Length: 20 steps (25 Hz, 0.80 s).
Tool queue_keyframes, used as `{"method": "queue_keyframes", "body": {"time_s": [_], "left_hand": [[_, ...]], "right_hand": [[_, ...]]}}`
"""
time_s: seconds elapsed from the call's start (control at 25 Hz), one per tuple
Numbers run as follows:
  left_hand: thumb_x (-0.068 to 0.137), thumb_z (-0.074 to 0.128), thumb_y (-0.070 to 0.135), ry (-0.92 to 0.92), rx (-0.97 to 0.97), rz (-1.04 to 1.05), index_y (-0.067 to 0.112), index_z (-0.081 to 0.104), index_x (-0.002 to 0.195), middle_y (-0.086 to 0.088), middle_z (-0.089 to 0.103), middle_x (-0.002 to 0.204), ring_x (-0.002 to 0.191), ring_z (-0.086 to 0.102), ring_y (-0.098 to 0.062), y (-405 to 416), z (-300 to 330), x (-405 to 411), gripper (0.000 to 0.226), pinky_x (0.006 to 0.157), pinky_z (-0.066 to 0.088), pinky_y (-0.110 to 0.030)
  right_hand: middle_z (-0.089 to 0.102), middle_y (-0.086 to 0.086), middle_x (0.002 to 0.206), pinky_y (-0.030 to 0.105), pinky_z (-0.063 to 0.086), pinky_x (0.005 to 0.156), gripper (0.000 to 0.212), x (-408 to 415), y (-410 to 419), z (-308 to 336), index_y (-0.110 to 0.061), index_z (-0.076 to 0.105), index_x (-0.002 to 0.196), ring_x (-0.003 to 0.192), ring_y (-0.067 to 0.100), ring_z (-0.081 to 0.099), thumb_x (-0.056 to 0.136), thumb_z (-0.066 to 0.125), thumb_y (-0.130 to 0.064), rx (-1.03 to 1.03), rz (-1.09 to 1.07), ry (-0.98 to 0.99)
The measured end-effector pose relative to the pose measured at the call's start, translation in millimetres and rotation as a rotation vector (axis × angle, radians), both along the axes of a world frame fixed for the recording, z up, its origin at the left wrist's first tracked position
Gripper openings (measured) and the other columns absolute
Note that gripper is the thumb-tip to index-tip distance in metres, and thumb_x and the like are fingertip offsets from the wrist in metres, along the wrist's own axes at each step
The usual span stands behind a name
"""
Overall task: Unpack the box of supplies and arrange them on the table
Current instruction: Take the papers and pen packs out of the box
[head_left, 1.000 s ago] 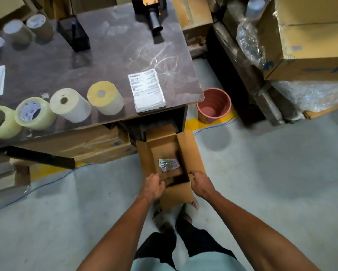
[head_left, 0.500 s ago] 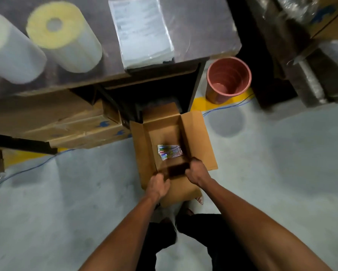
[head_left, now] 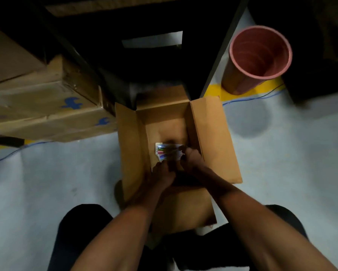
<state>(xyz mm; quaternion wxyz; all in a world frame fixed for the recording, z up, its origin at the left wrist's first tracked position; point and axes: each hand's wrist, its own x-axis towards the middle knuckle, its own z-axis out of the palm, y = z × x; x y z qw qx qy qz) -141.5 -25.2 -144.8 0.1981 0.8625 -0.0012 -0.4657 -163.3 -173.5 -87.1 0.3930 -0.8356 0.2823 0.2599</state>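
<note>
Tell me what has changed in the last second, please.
Both hands went from the box's near rim down inside: the right hand now touches the packet of coloured pens, the left hand beside it. The packet, open box and pink bin stayed put.

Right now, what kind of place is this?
Likely a warehouse or packing area: stacked cardboard cartons, bare concrete floor with yellow marking, and an open box being unpacked on the floor.

Fingertips of both hands (head_left: 190,159) blurred against the pen packet (head_left: 167,152), grip indiscernible.
</note>
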Motion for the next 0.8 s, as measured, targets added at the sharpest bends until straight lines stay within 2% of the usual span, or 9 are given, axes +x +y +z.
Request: {"method": "queue_keyframes", "body": {"time_s": [0.12,0.24,0.36,0.48,0.52,0.56,0.64,0.72,0.8], "left_hand": [[0.08,0.055,0.039,-0.058,-0.004,0.065,0.022,0.053,0.135,-0.012,0.061,0.127,0.118,0.058,-0.036,-13,-28,19,0.057,0.099,0.048,-0.042],[0.089,0.061,0.033,-0.143,0.079,0.233,0.015,0.053,0.133,-0.015,0.059,0.131,0.122,0.056,-0.037,-17,-72,38,0.048,0.099,0.044,-0.038],[0.09,0.063,0.042,-0.101,0.13,0.418,0.01,0.039,0.14,-0.021,0.044,0.144,0.134,0.042,-0.038,-23,-121,38,0.064,0.108,0.035,-0.041],[0.081,0.07,0.052,-0.141,0.18,0.479,0.013,0.038,0.139,-0.021,0.036,0.145,0.135,0.035,-0.039,-32,-157,24,0.077,0.112,0.03,-0.043],[0.077,0.074,0.053,-0.194,0.192,0.481,0.013,0.04,0.134,-0.02,0.036,0.143,0.133,0.035,-0.039,-34,-165,19,0.077,0.112,0.03,-0.044],[0.075,0.076,0.051,-0.234,0.204,0.492,0.014,0.041,0.131,-0.019,0.034,0.142,0.131,0.033,-0.039,-36,-172,14,0.076,0.111,0.03,-0.045],[0.076,0.077,0.046,-0.272,0.228,0.511,0.014,0.04,0.13,-0.017,0.031,0.141,0.131,0.031,-0.038,-40,-177,10,0.073,0.107,0.032,-0.046],[0.077,0.076,0.045,-0.302,0.251,0.486,0.013,0.039,0.129,-0.017,0.031,0.14,0.13,0.031,-0.036,-41,-179,10,0.072,0.105,0.035,-0.045],[0.078,0.075,0.044,-0.321,0.243,0.479,0.012,0.039,0.126,-0.016,0.033,0.137,0.129,0.032,-0.036,-41,-176,10,0.068,0.103,0.036,-0.044]], "right_hand": [[0.065,0.023,0.122,0.038,0.048,0.093,0.043,15,-4,-62,0.001,0.059,0.125,0.114,0.038,0.061,0.091,0.067,-0.025,-0.046,0.06,0.05],[0.064,0.022,0.123,0.037,0.045,0.099,0.042,32,0,-118,0.001,0.059,0.126,0.115,0.038,0.06,0.091,0.067,-0.02,-0.071,0.098,0.04],[0.063,0.02,0.127,0.038,0.043,0.105,0.039,49,-2,-183,-0.005,0.062,0.127,0.118,0.033,0.059,0.09,0.063,-0.017,-0.073,0.111,0.012],[0.072,0.008,0.108,0.043,0.05,0.098,0.038,60,-11,-267,-0.024,0.073,0.103,0.105,0.031,0.065,0.069,0.07,-0.04,-0.244,0.249,-0.056],[0.071,0.006,0.108,0.047,0.047,0.102,0.042,59,-7,-273,-0.028,0.074,0.103,0.109,0.031,0.062,0.064,0.071,-0.045,-0.247,0.25,-0.044],[0.066,0.005,0.121,0.048,0.039,0.111,0.045,57,-3,-262,-0.03,0.072,0.111,0.12,0.031,0.054,0.068,0.072,-0.043,-0.218,0.29,-0.041],[0.043,0.005,0.146,0.041,0.023,0.118,0.047,56,4,-228,-0.028,0.059,0.133,0.139,0.028,0.032,0.087,0.066,-0.033,-0.182,0.351,-0.02],[0.035,0.007,0.152,0.039,0.024,0.116,0.052,57,0,-221,-0.028,0.047,0.142,0.142,0.029,0.029,0.093,0.06,-0.035,-0.249,0.326,-0.062],[0.04,0.009,0.149,0.04,0.032,0.112,0.055,56,-2,-221,-0.027,0.043,0.142,0.138,0.032,0.038,0.089,0.06,-0.036,-0.275,0.324,-0.065]]}}
